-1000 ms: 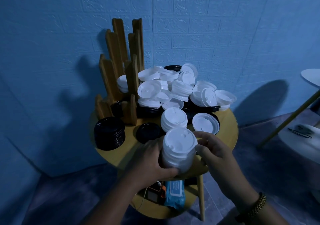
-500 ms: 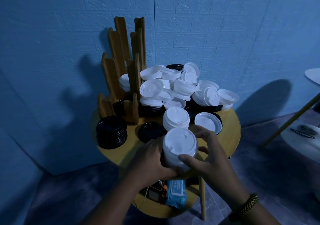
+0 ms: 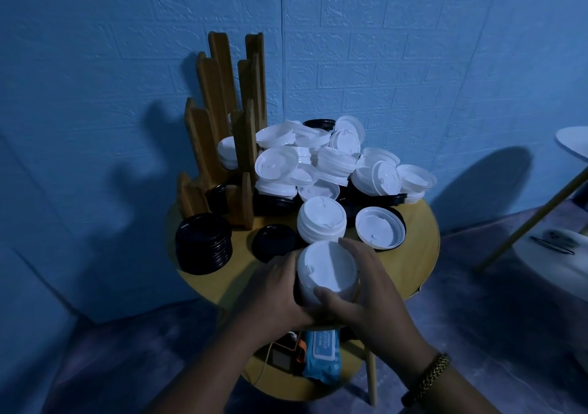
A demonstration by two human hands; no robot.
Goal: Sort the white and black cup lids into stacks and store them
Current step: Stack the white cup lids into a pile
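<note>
Closing in, right hand (image 3: pixel 377 302) joins left hand (image 3: pixel 273 289) gripping the white lid stack (image 3: pixel 327 268).

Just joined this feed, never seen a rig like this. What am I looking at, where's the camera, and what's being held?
No machine here: a person's two bare hands do the work. The picture comes from a camera worn on the head, looking forward and down. The left hand and right hand together grip a stack of white lids at the near side of a round wooden table. Farther back stand another white stack, a black stack, a loose heap of mostly white lids and a wooden rack.
</note>
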